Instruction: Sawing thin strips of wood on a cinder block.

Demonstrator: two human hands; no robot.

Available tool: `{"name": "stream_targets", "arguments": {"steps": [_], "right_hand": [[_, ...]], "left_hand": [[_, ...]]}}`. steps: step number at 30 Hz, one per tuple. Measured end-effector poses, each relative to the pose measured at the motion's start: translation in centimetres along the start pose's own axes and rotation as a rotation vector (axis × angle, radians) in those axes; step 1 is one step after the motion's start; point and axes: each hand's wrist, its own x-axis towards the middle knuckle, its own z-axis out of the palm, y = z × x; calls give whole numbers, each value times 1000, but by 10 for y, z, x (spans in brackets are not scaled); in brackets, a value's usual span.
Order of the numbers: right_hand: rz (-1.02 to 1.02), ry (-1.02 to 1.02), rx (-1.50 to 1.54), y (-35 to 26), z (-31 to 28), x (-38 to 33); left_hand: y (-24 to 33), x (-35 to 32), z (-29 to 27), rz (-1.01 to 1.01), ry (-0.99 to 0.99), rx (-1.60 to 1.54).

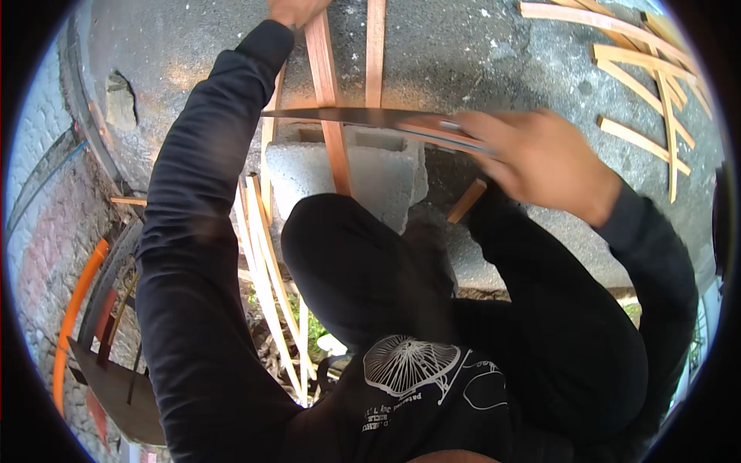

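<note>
A long, narrow, reddish-brown wooden strip (323, 65) is laid over a grey hollow concrete block (297, 174), its far part placed beside the left hand (297, 11) and its near end set close to the person's knee (332, 231). It is crossed, near the block's far edge, by the blade of a hand saw with a long, dark, tapering metal blade (340, 115); whether the wood has been cut into cannot be told. The strip is situated to the left of the right hand (544, 162), well apart from it.

The saw's handle end is gripped by the right hand, whose fingers are closed and blurred. The left hand is cut off by the upper edge; the strip seems to be touched by it, but how far its fingers are opened cannot be told. A short brown wooden piece (467, 201) is seen just below the right hand.
</note>
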Motion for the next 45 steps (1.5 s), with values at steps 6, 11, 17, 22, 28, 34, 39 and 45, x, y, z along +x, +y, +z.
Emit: {"name": "stream_targets", "arguments": {"steps": [6, 11, 17, 22, 28, 34, 39, 45], "right_hand": [[18, 38, -95, 13, -42, -64], [11, -111, -121, 10, 25, 31], [104, -31, 27, 23, -37, -66], [71, -38, -36, 9, -23, -33], [-54, 8, -35, -6, 23, 36], [105, -21, -50, 26, -64, -97], [-1, -88, -47, 3, 3, 17], [-54, 1, -16, 20, -13, -1]], "left_hand": [[34, 10, -25, -127, -16, 75], [19, 7, -1, -51, -32, -10], [13, 10, 3, -60, 27, -11], [13, 9, 4, -54, 14, 47], [25, 0, -12, -168, -42, 30], [33, 4, -27, -193, -43, 25], [-8, 6, 5, -90, 48, 9], [4, -2, -16, -157, -4, 11]]}}
